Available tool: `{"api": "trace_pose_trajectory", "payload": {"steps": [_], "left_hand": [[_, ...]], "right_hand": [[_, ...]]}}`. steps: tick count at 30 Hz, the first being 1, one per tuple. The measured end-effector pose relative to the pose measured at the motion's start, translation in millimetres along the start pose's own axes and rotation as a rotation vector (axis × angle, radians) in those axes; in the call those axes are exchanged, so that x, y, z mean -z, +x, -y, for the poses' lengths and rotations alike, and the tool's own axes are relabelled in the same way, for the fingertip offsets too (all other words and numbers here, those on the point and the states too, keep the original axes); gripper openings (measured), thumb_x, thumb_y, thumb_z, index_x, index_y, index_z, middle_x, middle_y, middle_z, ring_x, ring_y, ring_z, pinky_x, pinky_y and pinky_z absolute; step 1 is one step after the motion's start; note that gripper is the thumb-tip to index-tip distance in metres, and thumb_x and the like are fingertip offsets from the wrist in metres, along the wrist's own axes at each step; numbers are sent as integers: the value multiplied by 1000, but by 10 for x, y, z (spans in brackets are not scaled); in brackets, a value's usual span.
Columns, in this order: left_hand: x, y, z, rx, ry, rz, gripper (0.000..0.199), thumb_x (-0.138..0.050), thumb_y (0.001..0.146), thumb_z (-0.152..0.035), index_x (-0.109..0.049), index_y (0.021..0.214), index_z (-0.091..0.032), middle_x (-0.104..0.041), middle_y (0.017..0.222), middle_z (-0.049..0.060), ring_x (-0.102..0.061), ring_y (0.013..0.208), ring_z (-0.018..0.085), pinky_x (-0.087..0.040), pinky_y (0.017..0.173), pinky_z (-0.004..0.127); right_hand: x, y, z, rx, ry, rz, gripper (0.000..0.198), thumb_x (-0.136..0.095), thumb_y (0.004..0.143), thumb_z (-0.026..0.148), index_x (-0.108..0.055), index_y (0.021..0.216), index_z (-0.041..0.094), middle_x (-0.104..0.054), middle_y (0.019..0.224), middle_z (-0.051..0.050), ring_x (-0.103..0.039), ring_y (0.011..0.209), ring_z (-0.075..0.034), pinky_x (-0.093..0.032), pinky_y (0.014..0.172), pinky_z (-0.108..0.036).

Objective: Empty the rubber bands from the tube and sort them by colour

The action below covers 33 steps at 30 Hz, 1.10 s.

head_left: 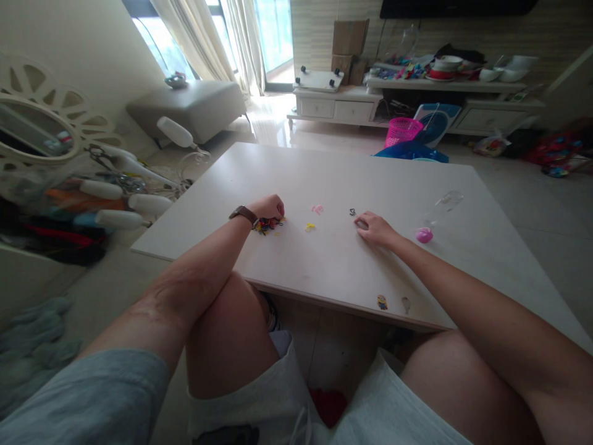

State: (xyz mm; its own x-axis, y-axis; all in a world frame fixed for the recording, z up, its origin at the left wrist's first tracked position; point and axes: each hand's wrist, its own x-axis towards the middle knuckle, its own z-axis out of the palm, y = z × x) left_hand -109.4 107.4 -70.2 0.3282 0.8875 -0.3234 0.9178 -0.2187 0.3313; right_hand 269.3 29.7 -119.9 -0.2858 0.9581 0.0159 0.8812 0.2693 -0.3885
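Observation:
My left hand [270, 206] is over a pile of small multicoloured bands [267, 226], which look like elastic hair ties. Its fingers are curled together at the pile's right side; what they pinch, if anything, is too small to make out. My right hand [374, 229] rests on the white table [301, 259], thumb and fingers loosely apart with nothing visible between them. Just beyond its fingertips lies a small black cluster of bands [352, 212]. Between the hands are a pink cluster [317, 209] and a yellow cluster [310, 227].
Right of my right hand lie a pink rounded object [424, 235] and a clear plastic container [449, 198]. Near the front edge are a small yellow-and-blue cartoon figure [382, 302] and a small pale piece [406, 304]. A pink basket [402, 131] stands beyond the table.

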Motion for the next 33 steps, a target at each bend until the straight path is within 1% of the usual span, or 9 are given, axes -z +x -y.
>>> {"api": "trace_pose_trajectory", "payload": {"steps": [6,8,12,17,19,22,24,28,33], "left_hand": [[-4,-13,-32,68,-37,46,18,-67,74,-17,-78,89,-16,-74,67,4,-68,60,15,-49,60,20],[-7,-9,-21,60,-38,43,18,-67,74,-16,-77,90,-16,-75,67,4,-68,60,15,-49,59,19],[-28,-8,3,41,-74,41,29,-68,71,-13,-75,99,-17,-77,76,3,-68,58,13,-48,57,18],[-16,-45,-28,76,-95,78,26,-66,73,-14,-76,96,-15,-74,67,4,-69,60,14,-49,59,19],[11,-46,-36,66,-52,48,24,-67,71,-15,-77,93,-16,-76,72,4,-68,63,14,-49,60,18],[55,-23,-16,36,35,-35,23,-70,68,-18,-80,89,-17,-79,83,5,-66,68,14,-47,60,19],[76,-3,12,21,48,-64,23,-72,67,-19,-81,89,-17,-79,86,5,-66,69,14,-48,62,20],[93,8,60,7,9,-67,21,-75,66,-22,-81,86,-19,-78,82,4,-66,69,14,-48,62,21],[114,-32,47,1,-2,-56,28,-76,64,-20,-81,91,-17,-79,82,4,-66,69,14,-47,62,21]], "right_hand": [[-9,7,-5,4,-4,-1,29,-59,83,17,-71,109,18,-68,121,-11,-66,108,-24,-49,98,-31],[-7,5,-5,7,-4,2,29,-59,83,17,-71,109,18,-68,121,-10,-65,108,-23,-48,98,-30],[0,-1,0,6,-8,3,29,-59,83,17,-71,109,18,-68,121,-10,-65,105,-23,-49,97,-30],[1,1,1,6,-3,1,30,-59,82,17,-71,110,18,-68,120,-10,-65,107,-23,-49,97,-31],[1,3,-1,4,-3,2,30,-59,82,17,-71,110,18,-68,121,-11,-65,107,-24,-49,97,-31],[0,6,-5,2,-9,5,30,-60,82,18,-71,110,18,-68,121,-11,-66,106,-24,-49,97,-31],[-3,9,-9,7,-7,3,30,-60,82,18,-71,110,18,-68,121,-11,-66,106,-24,-49,97,-32],[-8,12,-15,11,-8,0,30,-60,82,17,-71,110,19,-68,121,-10,-65,108,-24,-49,99,-32],[5,6,6,7,-12,5,30,-59,83,17,-71,110,17,-68,121,-11,-65,108,-24,-48,99,-32]]}}
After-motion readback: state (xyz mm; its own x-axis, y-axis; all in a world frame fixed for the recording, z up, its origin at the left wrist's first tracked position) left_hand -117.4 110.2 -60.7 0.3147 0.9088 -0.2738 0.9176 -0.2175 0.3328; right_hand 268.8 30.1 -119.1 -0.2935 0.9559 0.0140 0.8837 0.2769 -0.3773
